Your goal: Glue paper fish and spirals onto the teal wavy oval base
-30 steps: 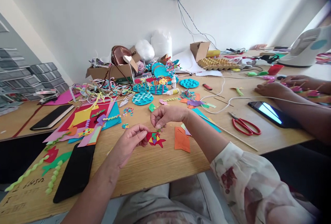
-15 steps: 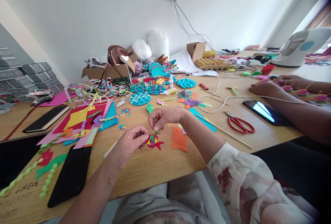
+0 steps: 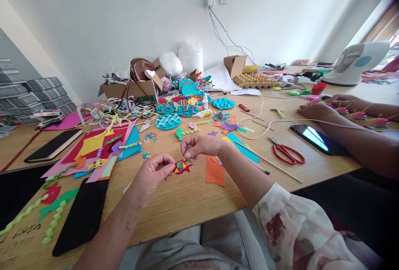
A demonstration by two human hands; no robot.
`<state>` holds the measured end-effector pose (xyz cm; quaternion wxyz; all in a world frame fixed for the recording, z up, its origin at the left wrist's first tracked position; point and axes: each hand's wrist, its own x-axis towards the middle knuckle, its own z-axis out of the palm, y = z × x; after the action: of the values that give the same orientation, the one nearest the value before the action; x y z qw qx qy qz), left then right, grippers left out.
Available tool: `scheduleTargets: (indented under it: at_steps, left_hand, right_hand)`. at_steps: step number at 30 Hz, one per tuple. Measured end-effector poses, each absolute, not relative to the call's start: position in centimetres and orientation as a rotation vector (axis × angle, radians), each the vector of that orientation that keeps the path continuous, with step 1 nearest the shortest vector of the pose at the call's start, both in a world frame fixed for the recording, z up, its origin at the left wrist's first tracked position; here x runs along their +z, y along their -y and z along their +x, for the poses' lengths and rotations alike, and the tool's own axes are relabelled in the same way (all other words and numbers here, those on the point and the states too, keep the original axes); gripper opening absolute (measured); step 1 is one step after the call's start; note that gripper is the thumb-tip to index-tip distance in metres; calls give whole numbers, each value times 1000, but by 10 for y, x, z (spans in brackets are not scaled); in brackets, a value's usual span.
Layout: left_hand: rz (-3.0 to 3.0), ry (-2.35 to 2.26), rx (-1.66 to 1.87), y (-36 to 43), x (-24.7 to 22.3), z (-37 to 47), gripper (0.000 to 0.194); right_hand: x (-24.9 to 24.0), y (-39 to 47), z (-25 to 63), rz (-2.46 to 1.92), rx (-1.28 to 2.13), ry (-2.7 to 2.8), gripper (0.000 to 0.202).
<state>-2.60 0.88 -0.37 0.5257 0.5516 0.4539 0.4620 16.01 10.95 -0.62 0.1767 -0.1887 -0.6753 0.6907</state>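
My left hand (image 3: 156,171) pinches the left end of a small red fish cutout (image 3: 182,167), which carries yellow, blue and green pieces. Just above the fish's right side, my right hand (image 3: 199,145) has its fingertips pressed together around a tiny green bit that is hard to make out. Right of the fish lies an orange piece of paper (image 3: 215,171) on the wooden table (image 3: 174,207). Small coloured scraps (image 3: 150,137) are scattered beyond my left hand. Behind my right hand lies a green and yellow twisted strip (image 3: 190,131).
Red-handled scissors (image 3: 288,153), a wooden stick (image 3: 271,163) and a phone (image 3: 318,139) lie to the right. A co-worker's hands (image 3: 321,110) are at the far right. Coloured papers (image 3: 93,143) and a black phone (image 3: 82,216) lie left. Blue discs (image 3: 168,121) stand farther back.
The fish has tilted and turned in my left hand, its tail now higher. My right hand remains close above it. The whole view has shifted slightly.
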Motion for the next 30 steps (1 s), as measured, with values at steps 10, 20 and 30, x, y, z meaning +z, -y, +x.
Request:
scheduleTargets:
  at_steps: [10,20,30]
  left_hand:
    - [709,-862,1381,-12,-13,-28,24]
    - [667,-818,1331,-13,-19,-24,21]
    - [2129,-1046,890,-17,-41,-38,20]
  right_hand:
    - [-19,-108,173,-682,1887,1465,28]
    - [-25,-85,187,-881,1724,1202,32]
    - [-32,-56,190,-1039,1315,1738,11]
